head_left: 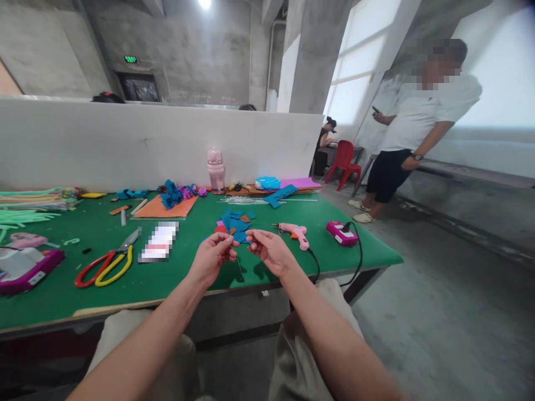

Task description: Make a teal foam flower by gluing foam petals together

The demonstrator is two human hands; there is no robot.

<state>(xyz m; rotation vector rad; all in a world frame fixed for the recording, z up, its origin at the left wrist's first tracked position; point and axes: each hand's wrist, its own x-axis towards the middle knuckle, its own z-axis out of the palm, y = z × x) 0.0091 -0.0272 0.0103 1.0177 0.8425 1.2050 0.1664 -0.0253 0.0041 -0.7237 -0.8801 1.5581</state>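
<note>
Above the table's near edge, my left hand (214,255) is closed with thumb and fingertips pinched together. My right hand (271,252) faces it a short way off, its fingertips also pinched. What either hand holds is too small to make out. A thin dark wire-like stem (239,268) shows below and between them; I cannot tell which hand it belongs to. Just beyond the fingertips lies a pile of cut blue pieces (238,223), with a few red and brown ones among them. To the right of my right hand rests a pink glue gun (295,233) with a black cord.
Scissors (111,264) with red and yellow handles lie left, beside a blurred phone-like rectangle (159,242). A purple power box (341,233) sits at the right. Farther back are a pink bottle (216,171), orange sheets (181,208) and a white partition (167,139). A person (422,122) stands right.
</note>
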